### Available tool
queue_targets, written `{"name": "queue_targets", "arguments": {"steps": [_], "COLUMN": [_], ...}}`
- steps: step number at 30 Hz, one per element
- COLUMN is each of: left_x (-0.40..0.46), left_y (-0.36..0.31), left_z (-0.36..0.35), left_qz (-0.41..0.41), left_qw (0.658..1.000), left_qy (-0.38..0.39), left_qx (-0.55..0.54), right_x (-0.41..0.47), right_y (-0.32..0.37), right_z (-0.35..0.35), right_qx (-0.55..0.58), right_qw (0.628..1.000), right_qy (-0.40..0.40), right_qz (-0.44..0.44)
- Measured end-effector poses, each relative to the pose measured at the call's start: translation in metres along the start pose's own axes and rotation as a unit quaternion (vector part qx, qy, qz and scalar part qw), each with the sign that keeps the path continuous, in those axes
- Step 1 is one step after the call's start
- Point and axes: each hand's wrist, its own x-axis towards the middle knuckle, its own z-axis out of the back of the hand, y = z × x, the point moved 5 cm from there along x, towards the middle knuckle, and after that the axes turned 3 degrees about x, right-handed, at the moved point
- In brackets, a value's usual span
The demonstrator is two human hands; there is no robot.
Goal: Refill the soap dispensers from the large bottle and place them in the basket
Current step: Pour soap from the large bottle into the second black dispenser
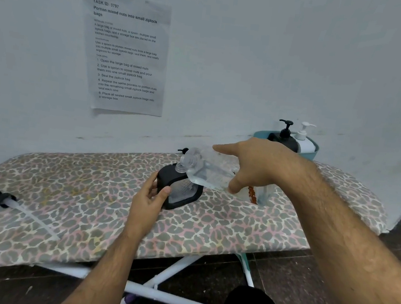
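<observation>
Both hands work: our left hand [149, 196] grips the black dispenser [178, 189] steady, while our right hand [250, 165] holds the large bottle [211, 172] tipped, mouth meeting its neck.

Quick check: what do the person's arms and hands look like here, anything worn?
Left hand and right hand are bare: no gloves, rings, watch or bands visible. Both forearms are uncovered and hairy, with no sleeve in view up to the frame edge. No markings or cables.
</observation>
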Motion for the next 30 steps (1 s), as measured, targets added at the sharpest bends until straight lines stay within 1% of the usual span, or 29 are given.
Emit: {"name": "queue_targets", "arguments": {"steps": [17, 30], "left_x": [0.0011, -0.0006], "left_y": [0.0027, -0.0025], "left_z": [0.0011, 0.0001], "left_qz": [0.009, -0.003], "left_qw": [1.0, 1.0], "left_qy": [-0.001, -0.003], "left_qx": [0.01, 0.009], "right_x": [0.0001, 0.0005], "right_y": [0.0001, 0.0008], "right_z": [0.0002, 0.0001], "right_qx": [0.003, -0.005], "right_qw": [1.0, 1.0], "right_qy": [0.003, 0.011], "right_qz": [0.0, -0.001]}}
